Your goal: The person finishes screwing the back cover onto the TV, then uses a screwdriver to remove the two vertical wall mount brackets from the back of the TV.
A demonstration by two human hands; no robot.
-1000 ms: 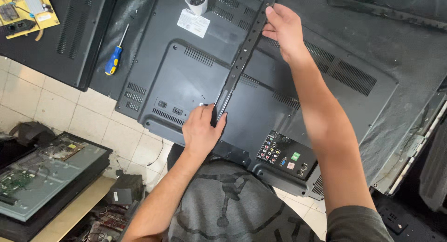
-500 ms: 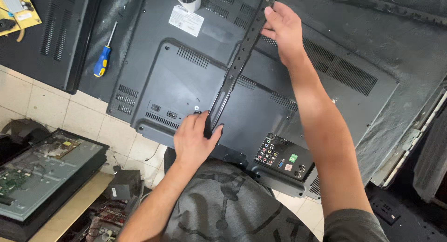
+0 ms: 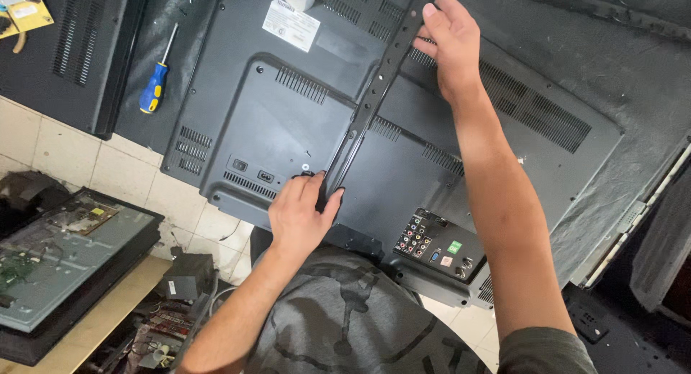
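Material: black metal mounting bracket (image 3: 374, 93), a long perforated strip, lay on the dark grey plastic television back cover (image 3: 288, 129) at the centre of the frame.
Long axis: it ran diagonally, from the lower centre up to the top edge right of centre.
Left hand (image 3: 299, 215): clenched around the bracket's lower end, fingertips pressed against the cover.
Right hand (image 3: 450, 46): grasping the bracket's upper end, fingers curled over its edge.
Relation: the bracket spanned between both hands; the left hand sat nearer the person's body, the right arm reached farther out.
Nearby: a blue and yellow screwdriver (image 3: 157, 79) lay well apart at upper left; a white sticker (image 3: 291, 25) sat near the top; coloured connector ports (image 3: 432, 244) showed at lower right.
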